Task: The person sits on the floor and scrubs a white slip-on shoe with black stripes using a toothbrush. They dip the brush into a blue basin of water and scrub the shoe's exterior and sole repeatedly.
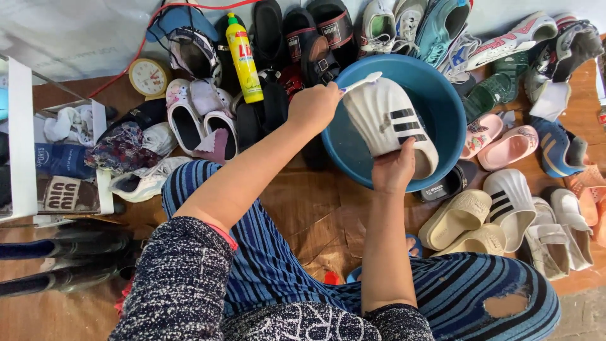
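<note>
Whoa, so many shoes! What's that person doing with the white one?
A person sits on the floor, holding a white slide sandal over a blue basin. The right hand grips the sandal from below, while the left hand presses a white brush to its top. A yellow soap bottle stands among many shoes nearby.

Glossy plastic basin (435,101); matt, seemingly rubber slipper (391,123)

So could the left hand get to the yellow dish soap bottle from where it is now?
Probably yes: the yellow bottle stands just beyond the left hand with nothing between them, but that hand holds a white brush, so it would need freeing first.
</note>
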